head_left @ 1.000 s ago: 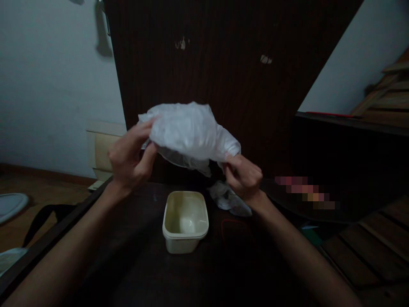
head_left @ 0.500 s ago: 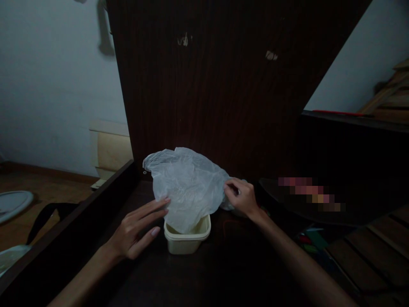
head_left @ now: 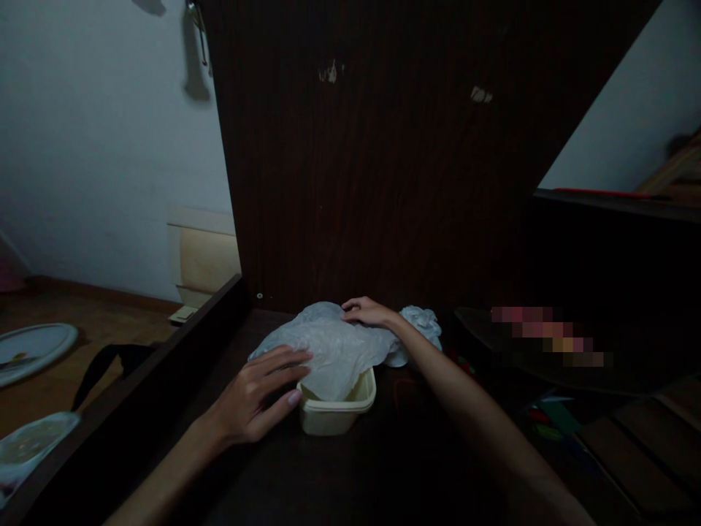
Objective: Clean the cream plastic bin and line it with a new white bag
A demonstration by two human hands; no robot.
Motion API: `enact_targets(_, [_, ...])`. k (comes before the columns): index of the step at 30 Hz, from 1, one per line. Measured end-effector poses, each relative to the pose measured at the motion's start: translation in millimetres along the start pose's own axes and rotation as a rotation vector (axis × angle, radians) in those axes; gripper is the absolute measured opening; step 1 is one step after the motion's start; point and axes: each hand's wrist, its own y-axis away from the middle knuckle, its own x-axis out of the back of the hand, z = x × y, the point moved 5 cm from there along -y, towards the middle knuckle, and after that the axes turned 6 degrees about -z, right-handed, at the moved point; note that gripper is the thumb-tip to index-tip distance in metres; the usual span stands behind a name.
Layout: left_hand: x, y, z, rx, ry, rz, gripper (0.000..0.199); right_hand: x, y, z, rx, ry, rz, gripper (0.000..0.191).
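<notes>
At your left, the table's raised edge (head_left: 164,372) is slanting back to the upright panel (head_left: 383,183), leaving a strip of dark tabletop (head_left: 328,478) before your left hand (head_left: 268,391). That hand is spreading its fingers, grasping nothing, its fingertips meeting the plastic bag (head_left: 328,343) and its thumb lying at the left rim of the tub (head_left: 335,419). The bag is draping over the tub's back, a corner dipping inside; the front-right opening is showing. Your right hand (head_left: 366,313) is bending over the bag's far side; whether it is pinching, I cannot tell. Behind your right forearm, a crumpled bag (head_left: 424,325) is sitting near the panel.
</notes>
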Motion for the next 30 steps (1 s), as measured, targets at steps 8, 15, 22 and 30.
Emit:
enact_targets(8, [-2.9,-7,5,-0.006,0.002,-0.024,0.028,-16,-10,0,0.002,0.083,0.105,0.028])
enact_targets(15, [0.5,-8,5,0.036,-0.111,-0.13,0.035,50,29,-48,0.224,0.1,0.648,0.006])
enact_targets(22, [5.1,-15,5,0.077,-0.2,-0.177,0.05,79,128,-121,0.728,0.121,0.96,0.011])
enact_targets(30, [55.5,-24,21,0.185,-0.352,0.303,0.057,-8,217,-166,0.992,0.656,0.456,0.02])
